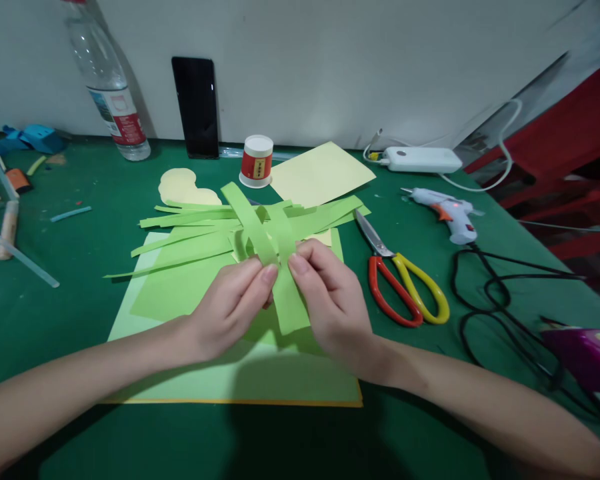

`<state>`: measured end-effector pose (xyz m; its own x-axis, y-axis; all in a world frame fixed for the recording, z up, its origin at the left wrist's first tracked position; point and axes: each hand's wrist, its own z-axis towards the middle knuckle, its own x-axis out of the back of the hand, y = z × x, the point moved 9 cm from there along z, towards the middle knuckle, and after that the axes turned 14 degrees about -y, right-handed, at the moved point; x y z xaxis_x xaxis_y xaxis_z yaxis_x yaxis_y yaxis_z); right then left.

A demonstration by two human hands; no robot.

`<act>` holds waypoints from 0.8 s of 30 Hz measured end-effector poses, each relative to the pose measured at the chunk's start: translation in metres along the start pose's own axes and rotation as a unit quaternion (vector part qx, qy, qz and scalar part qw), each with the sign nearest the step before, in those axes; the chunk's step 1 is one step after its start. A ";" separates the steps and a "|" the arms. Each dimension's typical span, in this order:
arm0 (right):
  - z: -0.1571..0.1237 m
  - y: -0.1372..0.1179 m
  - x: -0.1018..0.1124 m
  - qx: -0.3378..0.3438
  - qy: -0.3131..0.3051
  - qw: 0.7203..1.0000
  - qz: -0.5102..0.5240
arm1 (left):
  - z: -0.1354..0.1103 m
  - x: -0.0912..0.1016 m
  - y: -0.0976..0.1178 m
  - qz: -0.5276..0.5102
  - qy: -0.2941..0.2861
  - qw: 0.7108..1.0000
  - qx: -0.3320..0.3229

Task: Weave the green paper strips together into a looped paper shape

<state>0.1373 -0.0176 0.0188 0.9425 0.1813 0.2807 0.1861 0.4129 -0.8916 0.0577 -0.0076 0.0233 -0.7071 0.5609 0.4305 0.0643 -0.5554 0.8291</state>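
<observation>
Between my two hands is a light green paper strip (291,303), bent and crossing other strip ends above my fingers. My left hand (233,300) is closed, thumb and forefinger pinching the paper from the left. On the right, my right hand (333,293) pinches it in the same way, with its thumb on the strip's edge. Under and behind them lie several cut green strips (195,217) on stacked green paper sheets (180,380). Scissors (387,257) with one red and one yellow handle lie right of my right hand. My curled fingers hide where the strips meet.
At the back stand a water bottle (115,100), a phone (197,110) and a red-and-white paper cup (257,162). Cream paper (325,175) lies beside the cup. A glue gun (450,212) with a black cable (490,293) and a white power strip (423,160) are at right.
</observation>
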 end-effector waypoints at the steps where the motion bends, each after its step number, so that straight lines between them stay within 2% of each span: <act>1: 0.000 0.001 0.000 -0.001 0.001 1.000 0.003 | 0.000 0.000 -0.001 -0.002 0.001 1.000 0.003; 7: 0.000 0.003 -0.001 -0.013 0.004 1.000 0.019 | -0.001 0.001 -0.001 0.001 0.010 1.000 0.001; 15: -0.002 0.006 0.000 -0.013 0.016 1.000 0.023 | -0.004 0.000 -0.008 0.005 0.019 0.999 0.032; 20: -0.002 0.003 0.002 -0.001 0.020 1.000 0.019 | -0.002 -0.004 -0.013 -0.039 -0.013 0.998 0.046; 24: 0.000 0.003 0.004 -0.002 0.016 0.999 0.035 | 0.001 -0.003 -0.005 0.013 -0.024 0.999 0.021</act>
<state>0.1411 -0.0156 0.0175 0.9615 0.1813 0.2063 0.1205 0.3963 -0.9102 0.0599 -0.0059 0.0185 -0.6709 0.5751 0.4681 0.1134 -0.5443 0.8312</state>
